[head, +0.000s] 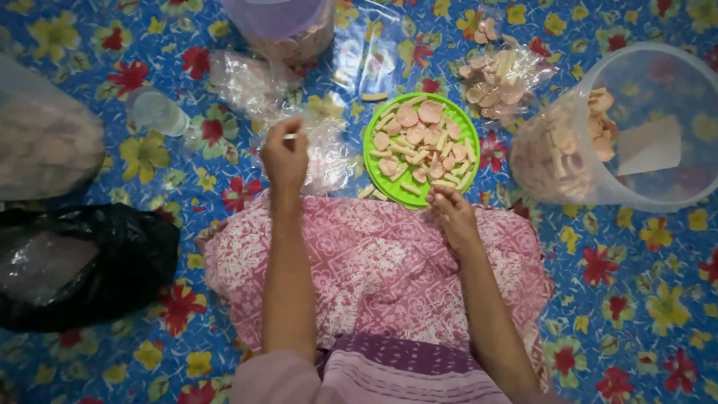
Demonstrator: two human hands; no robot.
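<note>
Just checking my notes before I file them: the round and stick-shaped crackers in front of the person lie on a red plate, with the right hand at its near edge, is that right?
Not quite: the plate is bright green, not red, as the head view shows. The rest holds: round and stick-shaped crackers lie on it, and the right hand is at its near edge.

Glossy green plastic plate (374, 161); crinkled clear plastic bag (329, 153); glossy floral mat (628, 299); patterned cloth lap (374, 262).

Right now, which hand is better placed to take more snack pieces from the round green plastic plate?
The right hand: it rests at the round green plastic plate rim, while the left hand holds a clear plastic bag.
</note>
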